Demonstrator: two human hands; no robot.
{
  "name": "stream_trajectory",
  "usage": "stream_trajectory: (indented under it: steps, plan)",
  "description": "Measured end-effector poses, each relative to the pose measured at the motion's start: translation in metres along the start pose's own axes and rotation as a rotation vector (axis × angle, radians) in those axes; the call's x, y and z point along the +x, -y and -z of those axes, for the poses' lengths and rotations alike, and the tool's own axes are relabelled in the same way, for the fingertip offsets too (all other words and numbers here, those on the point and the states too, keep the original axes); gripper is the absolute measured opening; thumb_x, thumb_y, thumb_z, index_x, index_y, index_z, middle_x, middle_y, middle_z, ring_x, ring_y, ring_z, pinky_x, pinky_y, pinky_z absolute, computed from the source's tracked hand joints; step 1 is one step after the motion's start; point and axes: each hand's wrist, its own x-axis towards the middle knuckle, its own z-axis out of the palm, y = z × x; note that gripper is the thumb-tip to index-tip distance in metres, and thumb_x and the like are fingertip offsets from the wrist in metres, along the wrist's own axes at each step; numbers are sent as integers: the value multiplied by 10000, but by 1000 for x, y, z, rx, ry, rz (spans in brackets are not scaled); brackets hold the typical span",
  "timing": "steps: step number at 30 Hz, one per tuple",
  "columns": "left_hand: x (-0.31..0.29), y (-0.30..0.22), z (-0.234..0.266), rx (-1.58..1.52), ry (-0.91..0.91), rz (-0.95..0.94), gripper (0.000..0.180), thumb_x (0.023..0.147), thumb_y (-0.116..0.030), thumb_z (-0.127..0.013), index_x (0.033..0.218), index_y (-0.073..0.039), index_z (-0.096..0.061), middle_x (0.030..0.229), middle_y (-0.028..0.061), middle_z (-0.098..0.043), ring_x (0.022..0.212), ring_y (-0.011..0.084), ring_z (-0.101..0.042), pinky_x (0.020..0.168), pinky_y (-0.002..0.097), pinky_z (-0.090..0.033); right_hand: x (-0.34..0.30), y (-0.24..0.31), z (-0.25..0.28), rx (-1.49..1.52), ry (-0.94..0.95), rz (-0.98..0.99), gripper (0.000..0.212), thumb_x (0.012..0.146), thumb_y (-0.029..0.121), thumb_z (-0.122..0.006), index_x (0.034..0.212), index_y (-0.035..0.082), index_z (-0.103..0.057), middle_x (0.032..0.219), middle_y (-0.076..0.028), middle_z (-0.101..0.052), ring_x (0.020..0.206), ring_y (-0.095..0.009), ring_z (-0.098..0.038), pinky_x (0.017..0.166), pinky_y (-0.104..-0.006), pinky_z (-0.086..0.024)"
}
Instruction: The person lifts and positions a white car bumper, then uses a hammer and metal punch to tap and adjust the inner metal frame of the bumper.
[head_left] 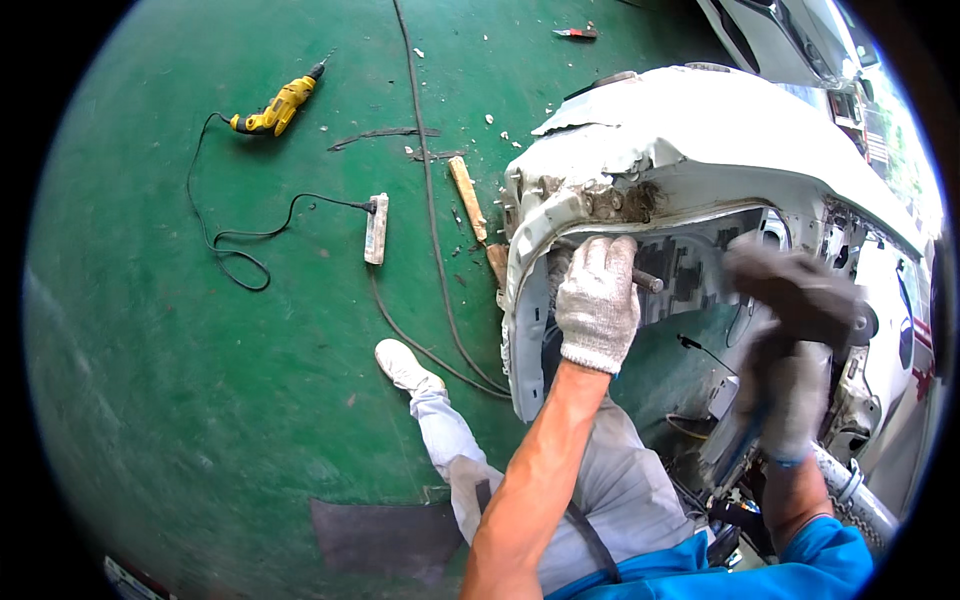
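Observation:
In a white knitted glove, my left hand [598,305] is closed round a short round metal rod [648,281], whose end sticks out to the right. It is up against the inner edge of a cut white car body panel [740,120], where the metal is torn and rusty. The rod's far end is hidden by the hand and panel. My right hand [795,400], also gloved and smeared by motion, grips a hammer [800,295]. The heavy dark hammer head is raised to the right of the rod, apart from it.
A yellow corded drill [282,105] lies on the green floor [200,400], plugged into a white power strip [376,230]. Cables run past my shoe [405,365]. A wooden handle [467,198] and a red knife [575,33] lie nearby. A metal pipe [850,490] is at lower right.

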Motion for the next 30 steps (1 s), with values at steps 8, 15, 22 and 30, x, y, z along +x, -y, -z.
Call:
stream_trajectory:
  steps: [8, 15, 22, 30]
  plan:
    - [-3, 1, -5, 24, -2, 7, 410, 730, 25, -693, 1127, -69, -650, 989, 151, -636, 968, 381, -632, 829, 490, -547, 22, 22, -8, -231, 111, 111, 302, 1021, 275, -606, 1112, -3, -678, 728, -157, -620, 645, -307, -591, 652, -424, -495]
    - [-58, 18, -4, 14, -66, 79, 320, 814, 38, -667, 1114, -72, -664, 1049, 168, -679, 1026, 401, -658, 880, 485, -553, -40, -57, -28, 39, 117, -187, 435, 1028, 472, -619, 1043, 43, -546, 674, -83, -587, 459, -167, -542, 383, -286, -425]
    - [-66, 7, 1, -69, -19, 45, 397, 770, 41, -661, 1155, -56, -668, 1062, 174, -672, 1065, 409, -665, 887, 490, -567, -23, -74, -21, 72, 88, -306, 345, 1042, 340, -579, 1045, -2, -532, 647, -83, -561, 457, -150, -509, 418, -288, -414]
    - [-28, 4, -7, -67, -60, -94, 436, 718, 26, -680, 1148, -48, -665, 1048, 176, -673, 1053, 414, -670, 899, 488, -569, -28, -86, -17, 43, 3, -267, 429, 1002, 442, -637, 1045, 26, -539, 639, -67, -559, 437, -154, -514, 382, -277, -415]
